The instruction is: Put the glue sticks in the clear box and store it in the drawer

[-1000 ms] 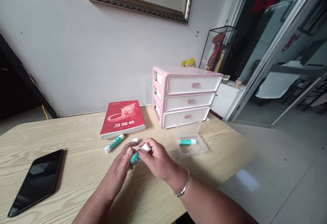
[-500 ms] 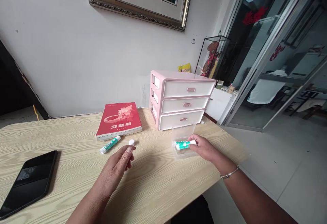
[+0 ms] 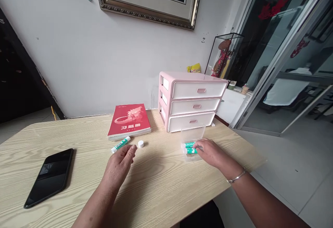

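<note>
My right hand [image 3: 212,152] is at a small clear plastic box [image 3: 192,158] with its lid raised. Two green-and-white glue sticks lie side by side there; my fingers are closed on the end of the nearer glue stick [image 3: 191,150], while the farther glue stick [image 3: 189,145] rests behind it. My left hand [image 3: 120,163] hovers over the table, thumb pressed to the curled fingers, and nothing shows in them. Just past its fingertips stands a white cap [image 3: 141,144]. Another glue stick [image 3: 120,144] lies beyond that hand, beside the red book [image 3: 130,120].
A pink-and-white drawer unit [image 3: 194,98] stands behind the clear box, its drawers closed. At left lies a black phone [image 3: 49,177]. The wooden table [image 3: 156,186] meets the wall at the back, and its right edge drops to a tiled floor.
My right hand has lowered the nearer glue stick into the clear box beside the other one. My left hand has drawn slightly left, away from the white cap. The view has shifted a little.
</note>
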### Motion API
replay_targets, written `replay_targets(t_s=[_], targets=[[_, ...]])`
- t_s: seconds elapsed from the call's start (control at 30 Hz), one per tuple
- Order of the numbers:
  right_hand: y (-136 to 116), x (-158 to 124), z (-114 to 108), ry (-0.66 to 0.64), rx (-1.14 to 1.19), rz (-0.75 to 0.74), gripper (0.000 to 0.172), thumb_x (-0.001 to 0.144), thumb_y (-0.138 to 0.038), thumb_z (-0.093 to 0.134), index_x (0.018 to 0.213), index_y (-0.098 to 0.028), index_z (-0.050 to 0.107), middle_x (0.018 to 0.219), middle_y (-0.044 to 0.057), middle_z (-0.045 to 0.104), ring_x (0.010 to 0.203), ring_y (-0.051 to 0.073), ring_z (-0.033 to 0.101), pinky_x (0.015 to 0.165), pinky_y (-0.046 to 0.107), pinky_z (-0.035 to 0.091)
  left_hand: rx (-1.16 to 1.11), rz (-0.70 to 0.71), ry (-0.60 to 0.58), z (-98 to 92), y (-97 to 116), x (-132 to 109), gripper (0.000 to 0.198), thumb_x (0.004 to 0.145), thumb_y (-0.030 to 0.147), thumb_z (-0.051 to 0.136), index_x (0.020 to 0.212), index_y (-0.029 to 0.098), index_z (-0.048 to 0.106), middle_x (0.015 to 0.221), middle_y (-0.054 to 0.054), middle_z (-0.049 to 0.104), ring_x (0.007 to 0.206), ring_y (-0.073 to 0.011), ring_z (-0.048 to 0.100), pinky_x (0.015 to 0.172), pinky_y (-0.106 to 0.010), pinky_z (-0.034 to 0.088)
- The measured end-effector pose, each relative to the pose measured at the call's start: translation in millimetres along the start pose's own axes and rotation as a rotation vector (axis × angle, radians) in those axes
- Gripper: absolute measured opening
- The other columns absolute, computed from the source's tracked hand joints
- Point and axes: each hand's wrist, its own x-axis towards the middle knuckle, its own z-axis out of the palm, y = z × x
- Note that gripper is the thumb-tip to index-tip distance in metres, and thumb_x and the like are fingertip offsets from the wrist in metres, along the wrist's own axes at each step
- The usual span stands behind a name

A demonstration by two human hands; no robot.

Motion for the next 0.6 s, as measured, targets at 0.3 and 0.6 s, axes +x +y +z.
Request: replay_targets(t_s=[0.3,0.6], targets=[[-114,5,-10,0.253,0.465,-0.147,0.018,0.080,-0.022,0.054,0.082,-0.026,0.071,0.086,0.005,0.074,0.084,0.024,0.067,0.082,0.039,0.052,0.560,0.059,0.383,-15.8,-42,28,0.038,0.091,0.041,0.048,0.120,0.020,0.064,0.118,-0.012,0.064,0.109,-0.0300,0.058,0.094,-0.038,0.044],[-205,57,53,0.060,0.321,-0.253,0.026,0.088,-0.015,0.051,0.108,-0.017,0.067,0.102,0.011,0.072,0.096,0.024,0.065,0.087,0.036,0.049,0.853,-0.018,0.162,8.2,-54,40,0.043,0.092,0.035,0.048,0.131,0.019,0.055,0.121,-0.016,0.062,0.117,-0.0339,0.051,0.094,-0.044,0.038]])
